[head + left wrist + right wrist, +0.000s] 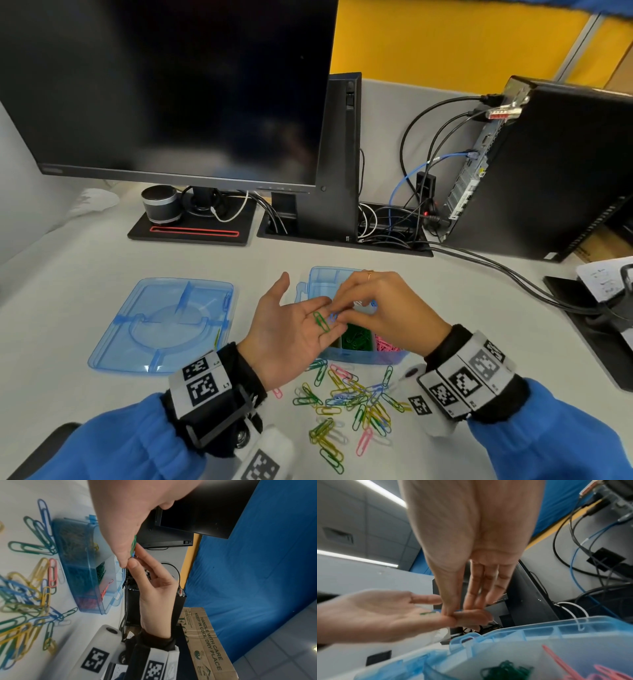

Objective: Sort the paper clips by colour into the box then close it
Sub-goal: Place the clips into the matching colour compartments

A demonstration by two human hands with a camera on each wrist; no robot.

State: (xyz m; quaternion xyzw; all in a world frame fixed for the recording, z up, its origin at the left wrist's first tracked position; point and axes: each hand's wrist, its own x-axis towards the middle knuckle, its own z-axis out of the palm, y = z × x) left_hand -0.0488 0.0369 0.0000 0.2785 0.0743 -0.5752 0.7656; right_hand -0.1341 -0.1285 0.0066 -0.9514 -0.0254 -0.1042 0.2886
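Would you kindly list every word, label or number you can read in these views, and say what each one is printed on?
"HANDLE WITH CARE" – cardboard box, left wrist view.
"KEEP IN COOL DRY PLACE" – same box.
"L1" – left wristband marker, head view.
Too small or blurred: the box's other print, the monitor badge, the papers at far right. The square wristband codes are patterns, not text.
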